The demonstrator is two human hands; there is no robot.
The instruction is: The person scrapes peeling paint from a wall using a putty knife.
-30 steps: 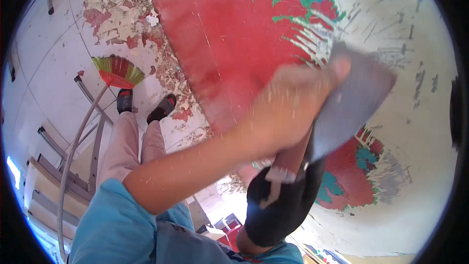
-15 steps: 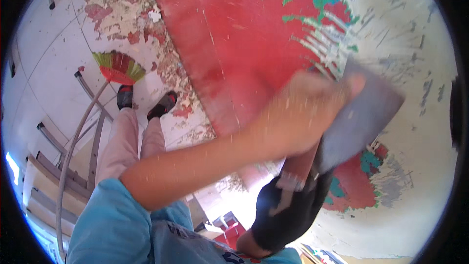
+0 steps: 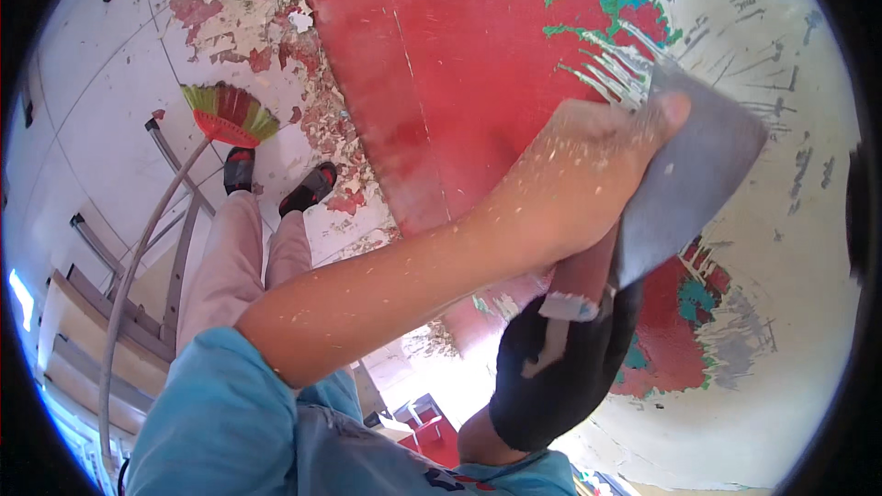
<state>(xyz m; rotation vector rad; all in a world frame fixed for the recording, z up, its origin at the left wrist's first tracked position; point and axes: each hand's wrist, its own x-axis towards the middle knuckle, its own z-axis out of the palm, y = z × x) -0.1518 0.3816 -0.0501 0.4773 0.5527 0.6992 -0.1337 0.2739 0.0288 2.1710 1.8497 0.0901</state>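
My left hand [image 3: 597,170], flecked with paint chips, closes on the wide grey metal blade of a scraper [image 3: 694,174], a fingertip lying on the blade's face. The blade is against or close over the painted wall, beside a scratched patch of green and white streaks [image 3: 611,64]. Below the hand sticks out a brown bar [image 3: 583,280] with a whitish end; I cannot tell if it belongs to the scraper. My right hand [image 3: 574,358], in a black glove, is closed round the blade's narrow end, its fingers mostly hidden.
The wall has a red band [image 3: 441,64] and a pale area [image 3: 781,312], with another scraped patch [image 3: 675,331] nearby. Paint flakes [image 3: 266,14] litter the tiled floor along the wall. A broom [image 3: 230,119] and stacked wooden-topped furniture [image 3: 101,331] stand left of my feet.
The scraper and both hands have shifted slightly up and right in the picture, and the whole view has moved a little. Both hands keep their hold.
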